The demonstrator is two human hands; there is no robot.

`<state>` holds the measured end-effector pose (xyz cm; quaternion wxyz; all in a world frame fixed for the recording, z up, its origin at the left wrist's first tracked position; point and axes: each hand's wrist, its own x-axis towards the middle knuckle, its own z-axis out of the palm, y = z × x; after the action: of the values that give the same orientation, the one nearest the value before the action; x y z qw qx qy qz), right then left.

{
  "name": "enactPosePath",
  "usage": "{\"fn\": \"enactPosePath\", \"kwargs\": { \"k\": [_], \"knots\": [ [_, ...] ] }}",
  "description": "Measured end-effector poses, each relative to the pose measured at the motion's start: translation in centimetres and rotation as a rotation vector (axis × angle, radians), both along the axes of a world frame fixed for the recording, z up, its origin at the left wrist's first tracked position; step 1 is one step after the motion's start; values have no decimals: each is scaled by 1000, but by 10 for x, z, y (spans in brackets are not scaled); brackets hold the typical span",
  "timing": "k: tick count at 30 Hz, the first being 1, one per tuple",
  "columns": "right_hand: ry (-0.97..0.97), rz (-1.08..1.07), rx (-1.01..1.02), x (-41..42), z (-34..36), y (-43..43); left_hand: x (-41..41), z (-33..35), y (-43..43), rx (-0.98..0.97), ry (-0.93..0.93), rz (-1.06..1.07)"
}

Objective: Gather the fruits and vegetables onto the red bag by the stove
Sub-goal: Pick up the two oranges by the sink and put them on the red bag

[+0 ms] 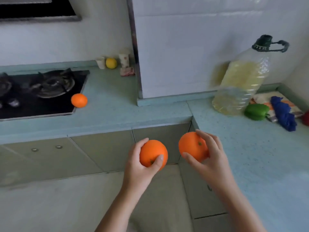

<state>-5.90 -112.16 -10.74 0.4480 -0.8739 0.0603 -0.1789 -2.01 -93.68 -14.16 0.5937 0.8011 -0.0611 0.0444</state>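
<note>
Low in the frame's centre, the left hand (139, 162) and right hand (211, 157) each curl fingers around a round orange fruit (153, 152), held off the pale green tabletop (234, 148) as if for carrying; no red bag shows.

Open counter (117, 104) between stove (41, 91) and oil bottle (240, 84).

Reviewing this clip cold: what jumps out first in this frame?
Two bright oranges held low in the middle, above the floor in front of the counter: one in the left hand, one in the right hand. A third orange sits at the edge of the gas stove on the left. At right, a big oil bottle stands beside a green pepper.
</note>
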Motion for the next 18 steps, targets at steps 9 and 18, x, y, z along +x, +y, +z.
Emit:
{"fn": "enactPosePath", "kwargs": {
  "k": [9, 18],
  "knots": [
    [-15, 330, -29, 16, 16, 110, -47, 9, 116, 28, -71, 329],
    [-28, 593, -32, 29, 24, 320, -91, 13, 311, -3, -51, 613]
  ]
}}
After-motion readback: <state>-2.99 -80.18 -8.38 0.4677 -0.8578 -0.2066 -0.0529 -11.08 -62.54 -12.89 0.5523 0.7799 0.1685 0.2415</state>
